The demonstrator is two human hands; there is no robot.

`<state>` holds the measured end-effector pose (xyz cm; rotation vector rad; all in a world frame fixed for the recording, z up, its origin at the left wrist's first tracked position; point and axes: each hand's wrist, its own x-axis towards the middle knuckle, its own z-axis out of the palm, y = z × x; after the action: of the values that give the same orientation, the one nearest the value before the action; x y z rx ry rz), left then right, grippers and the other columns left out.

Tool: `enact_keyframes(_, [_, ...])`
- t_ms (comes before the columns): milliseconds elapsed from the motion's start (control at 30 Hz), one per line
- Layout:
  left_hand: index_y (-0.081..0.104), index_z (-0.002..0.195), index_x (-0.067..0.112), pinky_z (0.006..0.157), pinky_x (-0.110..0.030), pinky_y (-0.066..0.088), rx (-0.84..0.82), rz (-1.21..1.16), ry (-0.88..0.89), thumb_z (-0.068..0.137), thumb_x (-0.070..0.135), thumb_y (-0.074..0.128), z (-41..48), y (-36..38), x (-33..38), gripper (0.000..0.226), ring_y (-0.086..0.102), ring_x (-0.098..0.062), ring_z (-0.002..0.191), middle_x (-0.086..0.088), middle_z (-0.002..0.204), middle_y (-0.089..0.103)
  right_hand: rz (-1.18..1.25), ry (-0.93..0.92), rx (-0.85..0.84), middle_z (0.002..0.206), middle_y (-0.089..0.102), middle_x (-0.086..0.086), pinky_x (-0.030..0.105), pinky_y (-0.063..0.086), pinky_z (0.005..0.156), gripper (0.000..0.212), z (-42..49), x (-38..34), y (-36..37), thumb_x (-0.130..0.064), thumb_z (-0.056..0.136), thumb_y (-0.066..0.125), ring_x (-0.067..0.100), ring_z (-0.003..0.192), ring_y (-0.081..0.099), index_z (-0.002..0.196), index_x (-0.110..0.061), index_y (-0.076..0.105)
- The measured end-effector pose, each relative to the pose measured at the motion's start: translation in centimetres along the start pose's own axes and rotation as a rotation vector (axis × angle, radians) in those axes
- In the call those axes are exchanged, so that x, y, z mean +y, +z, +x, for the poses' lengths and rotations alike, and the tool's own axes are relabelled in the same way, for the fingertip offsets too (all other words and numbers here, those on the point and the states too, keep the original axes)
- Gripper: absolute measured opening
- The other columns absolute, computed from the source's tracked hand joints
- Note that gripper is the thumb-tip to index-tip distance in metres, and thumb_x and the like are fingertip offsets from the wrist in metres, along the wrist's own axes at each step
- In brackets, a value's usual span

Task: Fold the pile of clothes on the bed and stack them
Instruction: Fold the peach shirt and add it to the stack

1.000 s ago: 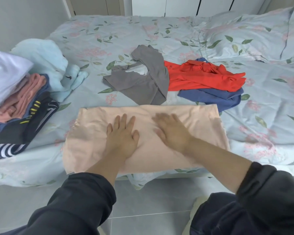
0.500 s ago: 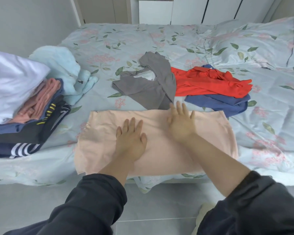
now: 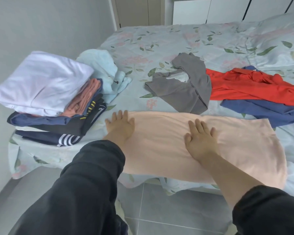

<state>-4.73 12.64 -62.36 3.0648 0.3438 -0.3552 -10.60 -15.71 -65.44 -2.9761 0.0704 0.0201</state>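
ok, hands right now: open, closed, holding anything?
Left hand: open, flat, palm down at the left end of the peach garment, gripping nothing.
Right hand: open, flat on the same garment, gripping nothing.

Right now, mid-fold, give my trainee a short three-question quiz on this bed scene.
1. True or false: both hands lie flat on the peach garment.
2. Which lies on the blue garment: A) red shirt B) grey garment?
3. What tops the folded stack?

Key: 1 true, left hand at its left end, right hand mid-cloth. 2 A. 3 The white garment.
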Motion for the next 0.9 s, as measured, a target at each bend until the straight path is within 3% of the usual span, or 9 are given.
enact_keyframes(100, [-0.003,0.153,0.024,0.114,-0.056,-0.002,0.086,0.071,0.027,0.100,0.044,0.011,0.8,-0.8,0.9,0.059,-0.011,-0.027,0.147,0.000,0.161,-0.008,0.000,0.004,0.007,0.160,0.008,0.001,0.048,0.000,0.117,0.061,0.0,0.1,0.0,-0.040,0.094,0.020,0.019,0.147,0.005,0.152,-0.025,0.013])
enact_keyframes(200, [0.002,0.153,0.024,0.116,-0.050,-0.003,0.233,0.125,0.522,0.102,0.034,0.021,0.0,-0.2,4.4,0.056,-0.008,-0.025,0.147,-0.002,0.161,-0.003,-0.004,0.001,-0.010,0.161,0.007,0.001,0.048,0.000,0.116,0.060,0.0,0.1,-0.1,-0.040,0.094,0.020,0.019,0.147,0.004,0.152,-0.025,0.012])
enact_keyframes(267, [0.008,0.153,0.024,0.117,-0.045,-0.003,0.142,0.069,0.689,0.101,0.026,0.029,-0.4,0.1,6.1,0.056,-0.005,-0.020,0.148,0.001,0.161,0.005,0.027,-0.029,-0.047,0.160,0.008,0.001,0.047,0.000,0.116,0.058,0.3,0.3,-0.4,-0.039,0.097,0.021,0.018,0.147,0.005,0.152,-0.025,0.014])
enact_keyframes(400, [0.021,0.151,0.022,0.117,-0.038,0.015,-0.031,-0.059,0.609,0.093,0.029,0.056,1.6,-2.2,6.8,0.068,0.018,-0.024,0.144,-0.003,0.157,0.021,0.123,-0.087,-0.062,0.156,0.021,0.005,0.044,0.010,0.114,0.059,2.5,3.2,-3.1,-0.019,0.092,0.044,0.021,0.143,0.018,0.148,-0.017,0.026])
enact_keyframes(467, [0.039,0.141,0.017,0.099,-0.029,0.032,-0.104,-0.058,0.634,0.084,0.030,0.071,2.6,-3.9,6.8,0.067,0.038,-0.026,0.130,-0.006,0.144,0.041,0.045,-0.034,-0.106,0.152,0.026,0.006,0.044,0.016,0.111,0.066,4.0,5.5,-5.1,-0.018,0.087,0.052,0.024,0.140,0.022,0.147,-0.018,0.026])
enact_keyframes(533, [0.042,0.134,0.015,0.087,-0.028,0.035,-0.253,0.013,0.619,0.078,0.029,0.077,3.1,-5.5,6.9,0.067,0.046,-0.021,0.113,-0.005,0.133,0.048,-0.025,0.012,-0.269,0.148,0.031,0.006,0.041,0.024,0.107,0.070,5.6,7.5,-7.5,-0.033,0.087,0.060,0.026,0.137,0.028,0.147,-0.019,0.027])
enact_keyframes(667, [0.046,0.130,0.011,0.101,-0.038,0.041,-0.398,0.226,0.509,0.075,0.032,0.080,2.8,-7.3,7.2,0.068,0.050,-0.027,0.117,-0.006,0.131,0.050,-0.199,-0.007,-0.567,0.119,0.055,0.003,0.022,0.039,0.076,0.066,7.1,9.8,-10.9,-0.036,0.072,0.079,0.019,0.098,0.054,0.126,-0.011,0.050])
enact_keyframes(767, [0.054,0.119,0.005,0.095,-0.038,0.046,-0.382,0.289,0.495,0.079,0.029,0.077,1.9,-7.8,6.9,0.052,0.056,-0.029,0.109,-0.010,0.122,0.056,-0.290,-0.029,-0.500,0.096,0.056,0.000,0.023,0.037,0.069,0.051,5.9,10.6,-11.5,-0.032,0.071,0.079,0.019,0.084,0.054,0.112,-0.008,0.060])
enact_keyframes(900, [0.058,0.118,0.006,0.083,-0.030,0.043,-0.189,0.152,0.528,0.083,0.024,0.071,0.2,-10.2,5.5,0.042,0.055,-0.026,0.107,-0.010,0.119,0.057,-0.199,-0.058,-0.283,0.113,0.064,0.013,0.026,0.038,0.076,0.046,4.4,10.8,-13.9,-0.025,0.076,0.076,0.027,0.103,0.059,0.117,-0.008,0.063])
